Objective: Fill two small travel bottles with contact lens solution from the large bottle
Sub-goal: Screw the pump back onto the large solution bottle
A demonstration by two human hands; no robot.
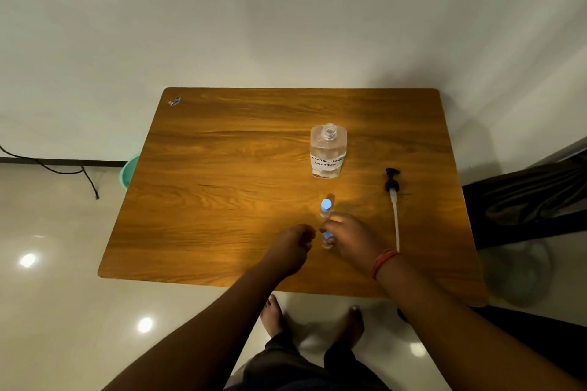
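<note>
Between the two hands, near the front edge of the wooden tabletop (222, 200), stands a small travel bottle with a blue cap (327, 240). The right hand (351, 240) reaches over it, and its fingers (327, 225) curl round the cap; the grip looks like a pinch, though the blur there makes the exact hold hard to read. An orange band (382, 263) circles the right wrist. Just to the left of that bottle the left hand (293, 243) hovers over the wood with its fingers (309, 236) curled into a loose fist, holding nothing visible and not touching the bottle.

Just beyond the right fingers stands the second small travel bottle (326, 208), upright, its blue cap on. Farther off in the same line stands the large bottle (328, 151), clear, uncapped, part full of clear liquid, with a hand-written label on its front. To the right of the right hand, well apart from the bottles, lies a black pump head with its long white tube (394, 200) flat on the tabletop, the tube pointing toward the person.
</note>
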